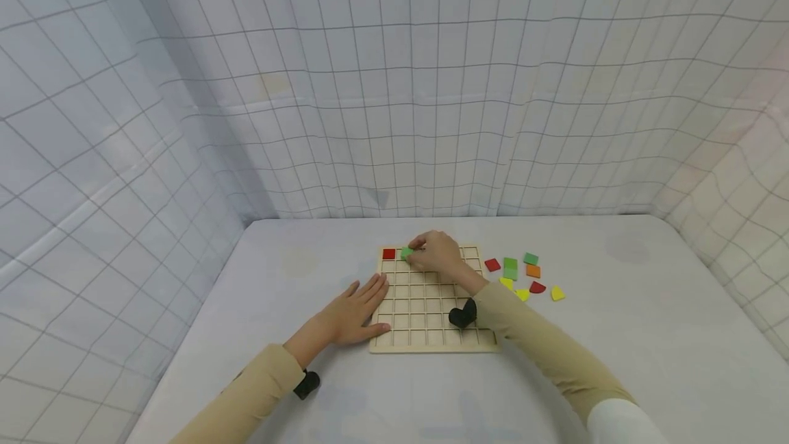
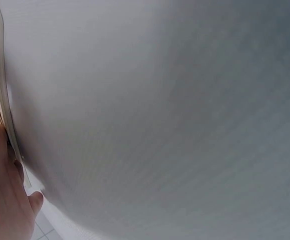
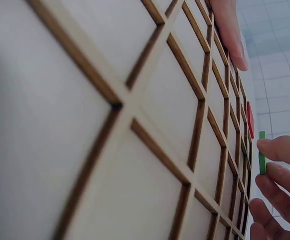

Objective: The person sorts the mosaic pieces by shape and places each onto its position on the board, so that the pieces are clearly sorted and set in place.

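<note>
Evidently early on. Wooden grid board lies flat on the cloth-covered desk, nearer the desk's far edge than its side edges. One red square tile sits in the cell at the board's far left corner; the only filled cell in sight, though the right forearm covers part of the grid.

Right hand pinches a green square tile between thumb and fingers, at the board's far edge, next to the red one. Judged not yet released; whether it touches the grid, cannot tell. Left hand lies flat across the board's left edge, fingers straight, thumb apart, seemingly steadying it.

Left to place, presumably: loose stock off the board's right edge. Another red tile, two touching green tiles, a darker green tile, an orange tile, a red rounded wedge, several yellow pieces.
</note>
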Available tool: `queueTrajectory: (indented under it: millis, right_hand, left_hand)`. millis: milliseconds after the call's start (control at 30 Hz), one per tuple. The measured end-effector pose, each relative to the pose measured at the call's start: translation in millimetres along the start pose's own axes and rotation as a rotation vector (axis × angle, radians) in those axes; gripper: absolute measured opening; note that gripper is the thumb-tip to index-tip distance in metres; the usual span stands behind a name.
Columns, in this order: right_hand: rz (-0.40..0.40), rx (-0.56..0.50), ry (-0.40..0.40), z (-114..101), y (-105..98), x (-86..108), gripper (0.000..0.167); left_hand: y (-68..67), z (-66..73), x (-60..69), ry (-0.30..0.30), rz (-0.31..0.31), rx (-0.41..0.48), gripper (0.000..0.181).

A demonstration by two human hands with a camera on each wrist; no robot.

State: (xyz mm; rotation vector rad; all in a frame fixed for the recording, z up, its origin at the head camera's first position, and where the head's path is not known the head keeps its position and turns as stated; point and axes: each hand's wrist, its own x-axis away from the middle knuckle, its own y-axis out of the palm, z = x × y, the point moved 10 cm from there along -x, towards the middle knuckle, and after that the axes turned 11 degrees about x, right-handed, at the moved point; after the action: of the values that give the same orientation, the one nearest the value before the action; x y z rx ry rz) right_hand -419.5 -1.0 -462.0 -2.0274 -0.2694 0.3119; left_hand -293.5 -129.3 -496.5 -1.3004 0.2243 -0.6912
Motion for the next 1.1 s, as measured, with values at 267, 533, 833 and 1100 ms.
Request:
queueTrajectory:
  millis: [267,533,833,1100]
  right_hand:
    - [-0.013,0.031,-0.014,-2.6,1.4,-5.9,0.025]
    - [-0.033,0.052,0.007,-2.6,4.0,-8.6,0.025]
    - [-0.049,0.055,-0.004,-4.8,7.9,-11.0,0.026]
    - [-0.058,0.035,-0.009,-4.8,11.0,-12.1,0.027]
  left_hand:
    - [1.4,-0.4,-0.7,-0.014,-0.014,-0.008,0.086]
    - [-0.8,2.6,-0.1,-0.006,-0.012,-0.001,0.086]
    - [-0.6,3.5,0.2,0.008,-0.004,-0.009,0.084]
    - [-1.1,3.3,0.4,0.010,-0.003,-0.007,0.084]
